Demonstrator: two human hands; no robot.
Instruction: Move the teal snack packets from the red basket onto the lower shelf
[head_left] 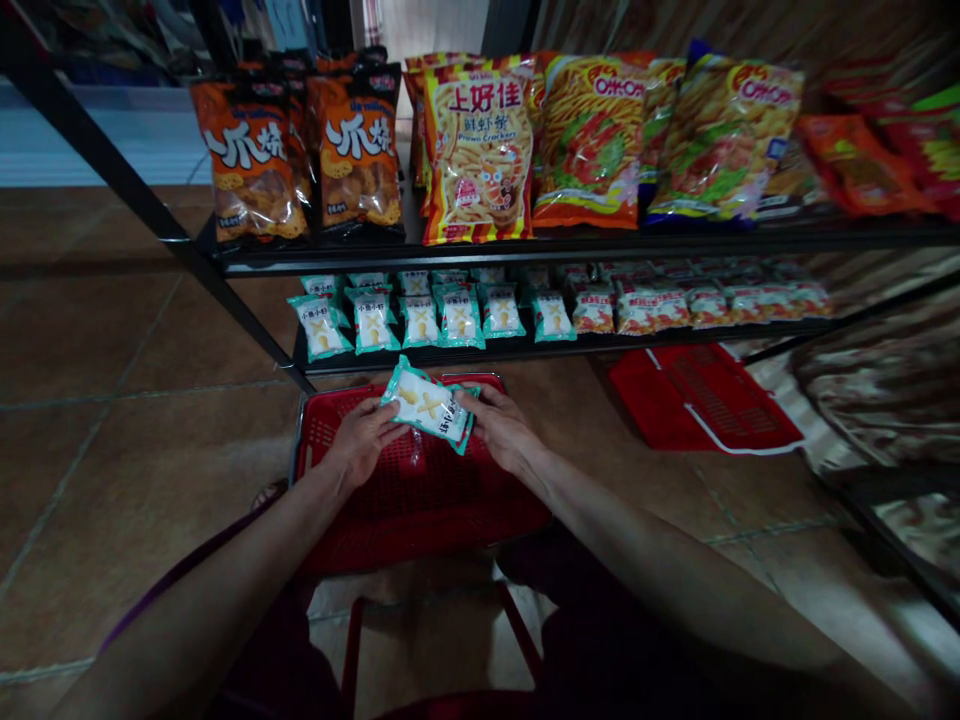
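Note:
A small teal and white snack packet (429, 404) is held between both hands above a red basket (442, 535). My left hand (365, 437) pinches the packet's left end, thumb on top. The right end is gripped by my right hand (499, 425). The packet lies tilted, its printed face up. Just beyond it, similar teal and white packets (373, 320) stand in rows on the lower black shelf (435, 358). Inside the basket, the part under the packet and hands is hidden.
Larger snack bags (480, 150) line the upper shelf (480, 255). Red and white packets (652, 305) fill the lower shelf's right side. A second red basket (705, 400) with a white handle is on the floor at right. A dark shelf post (142, 190) slants at left.

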